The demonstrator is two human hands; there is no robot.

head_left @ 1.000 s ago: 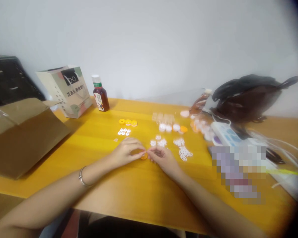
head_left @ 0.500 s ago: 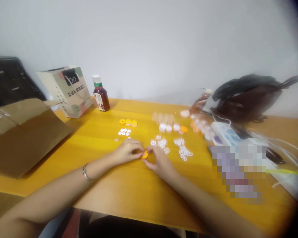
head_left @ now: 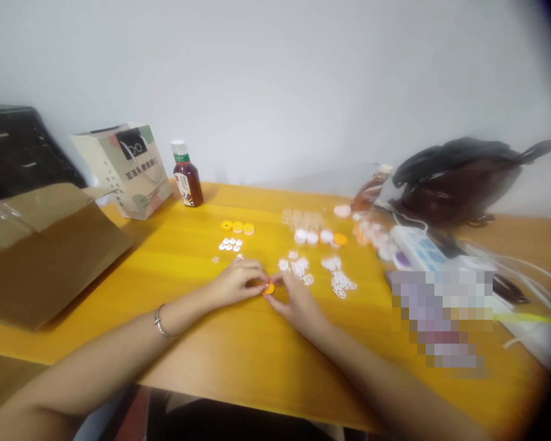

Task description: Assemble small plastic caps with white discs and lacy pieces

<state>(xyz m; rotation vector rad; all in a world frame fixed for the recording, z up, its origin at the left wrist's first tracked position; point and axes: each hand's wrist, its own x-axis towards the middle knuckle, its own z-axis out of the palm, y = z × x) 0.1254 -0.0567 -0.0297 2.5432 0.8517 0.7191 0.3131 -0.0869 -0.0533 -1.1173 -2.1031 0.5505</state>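
Note:
Between the fingertips of both hands is a small round orange disc (head_left: 269,288), low over the wooden table (head_left: 239,355). My left hand (head_left: 239,283) pinches its left side, fingers closed. From the right, my right hand (head_left: 296,300) grips the disc between thumb and fingers. Beyond my left hand sit three yellow-orange round discs (head_left: 237,227) in a row and several small white round pieces (head_left: 230,244). Past my right hand lie white cut-out pieces with holes (head_left: 299,266) and a second pile of dotted white pieces (head_left: 342,283).
White round caps (head_left: 305,236) and clear cups (head_left: 302,218) stand farther back. At left are a cardboard box (head_left: 50,251), a paper bag (head_left: 135,171) and a dark red bottle (head_left: 188,180). On the right are a power strip (head_left: 417,251), cables and a dark bag (head_left: 459,184).
Both hands stay in nearly the same place around the orange disc. The disc looks slightly turned between the fingertips; the other things have not moved.

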